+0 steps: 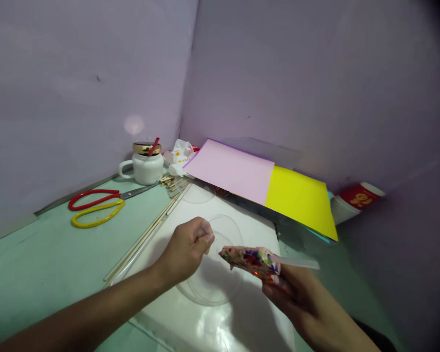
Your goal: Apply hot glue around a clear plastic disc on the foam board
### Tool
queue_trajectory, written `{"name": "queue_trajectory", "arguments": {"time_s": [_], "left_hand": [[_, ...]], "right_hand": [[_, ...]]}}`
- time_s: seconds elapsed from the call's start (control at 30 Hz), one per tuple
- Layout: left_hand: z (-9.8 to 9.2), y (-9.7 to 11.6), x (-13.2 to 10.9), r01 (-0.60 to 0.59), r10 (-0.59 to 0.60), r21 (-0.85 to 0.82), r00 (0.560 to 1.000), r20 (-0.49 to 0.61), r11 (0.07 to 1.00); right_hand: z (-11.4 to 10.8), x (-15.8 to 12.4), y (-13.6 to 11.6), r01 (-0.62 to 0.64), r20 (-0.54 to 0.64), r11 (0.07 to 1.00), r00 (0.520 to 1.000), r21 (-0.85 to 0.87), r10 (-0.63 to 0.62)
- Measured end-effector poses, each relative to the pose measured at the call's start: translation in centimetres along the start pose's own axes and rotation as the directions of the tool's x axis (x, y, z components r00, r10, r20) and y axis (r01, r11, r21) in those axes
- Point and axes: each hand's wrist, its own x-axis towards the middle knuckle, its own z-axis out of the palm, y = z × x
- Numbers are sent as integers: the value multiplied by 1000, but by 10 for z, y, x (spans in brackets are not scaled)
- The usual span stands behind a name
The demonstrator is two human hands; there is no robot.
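My right hand [300,298] is wrapped around a hot glue gun [247,259] covered in colourful patterned wrapping. Its nozzle points left, a small red light glows on its side, and a whitish glue stick [297,262] juts out of its back end. Just left of the nozzle, apart from it, my left hand [188,247] is closed in a pinch. Whatever its fingertips hold is too small or too clear to make out. Under both hands, clear round plastic discs [212,296] lie on a glossy white board [161,313].
Red-and-yellow-handled scissors [121,195] lie left, beside thin wooden sticks [143,237]. Behind stand a white mug [148,168] with a gold lid and a crumpled plastic bag [181,152]. Pink paper [234,171], yellow paper [300,198] and stacked paper cups [357,200] are at the back right.
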Motion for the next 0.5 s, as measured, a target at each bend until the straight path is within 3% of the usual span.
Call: {"name": "queue_trajectory", "arguments": {"time_s": [0.17, 0.37, 0.5], "left_hand": [[2, 2, 2, -14, 14, -41, 1000, 6, 999], [3, -4, 3, -1, 0, -66, 1000, -13, 998], [4, -5, 2, -12, 11, -65, 1000, -15, 998]], "right_hand": [[1, -4, 9, -46, 20, 997, 999, 69, 45], [12, -7, 25, -127, -140, 991, 981, 39, 131], [15, -6, 16, -56, -146, 998, 988, -28, 51]]}}
